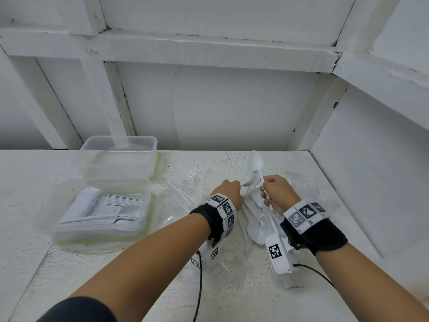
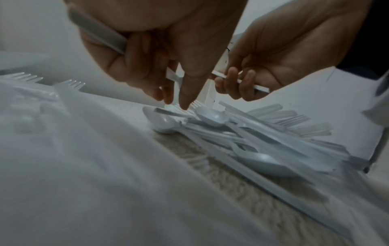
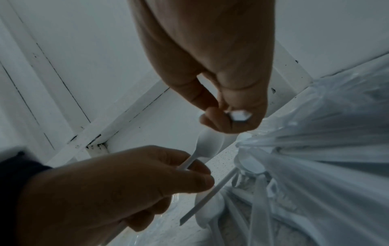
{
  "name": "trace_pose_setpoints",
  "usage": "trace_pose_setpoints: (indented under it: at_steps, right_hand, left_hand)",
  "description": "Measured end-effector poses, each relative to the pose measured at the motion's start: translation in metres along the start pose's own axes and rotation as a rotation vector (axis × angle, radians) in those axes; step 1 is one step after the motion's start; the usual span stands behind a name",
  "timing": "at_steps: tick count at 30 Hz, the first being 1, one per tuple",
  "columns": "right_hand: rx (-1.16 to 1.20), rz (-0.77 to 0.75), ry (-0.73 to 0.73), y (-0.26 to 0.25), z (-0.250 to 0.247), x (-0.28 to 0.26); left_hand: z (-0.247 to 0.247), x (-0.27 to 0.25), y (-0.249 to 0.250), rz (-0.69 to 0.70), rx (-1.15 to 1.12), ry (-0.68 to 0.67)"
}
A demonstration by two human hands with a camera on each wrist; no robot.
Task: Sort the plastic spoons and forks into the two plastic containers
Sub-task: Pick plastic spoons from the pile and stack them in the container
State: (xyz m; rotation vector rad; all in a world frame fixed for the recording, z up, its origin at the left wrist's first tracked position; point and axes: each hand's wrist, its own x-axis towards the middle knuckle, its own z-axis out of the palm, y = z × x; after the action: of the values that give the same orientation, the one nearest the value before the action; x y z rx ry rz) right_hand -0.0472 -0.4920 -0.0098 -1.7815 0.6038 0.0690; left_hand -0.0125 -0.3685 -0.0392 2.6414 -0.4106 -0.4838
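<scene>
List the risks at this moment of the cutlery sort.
1. Both the left hand and right hand already grip white spoons; picking more from the loose pile may drop one.
2. Clear forks barely show against the clear plastic bag, so some could be missed.

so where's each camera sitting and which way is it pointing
Head: worn on the head, looking forward and down at the table and near container; both forearms show.
Left wrist: low beside the left hand, facing the cutlery pile.
Right wrist: on the right hand, looking past its fingers toward the wall.
All views share both hands and the held spoons.
</scene>
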Motion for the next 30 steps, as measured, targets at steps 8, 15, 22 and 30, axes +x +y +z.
trace_pose_setpoints:
  at_steps: [8, 15, 22, 30]
  right_hand:
    - [-0.018, 0.013, 0.030, 0.004, -0.009, 0.003]
    - [-0.083, 0.008, 0.011, 0.004, -0.016, 0.005]
    - [-0.282, -0.053, -0.071, -0.002, -0.006, 0.001]
    - [-0.789, -0.074, -0.244, 0.003, 0.025, -0.007]
  left_hand:
    - [0.000, 0.010, 0.001, 0.027, 0.154, -0.144]
    - [-0.036, -0.001, -0.003, 0.043, 0.061, -0.203]
    - [-0.077, -0.021, -0.030, -0.075, 0.102, -0.277]
    - [-0.088, -0.038, -0.056, -0.111, 0.206, -0.226]
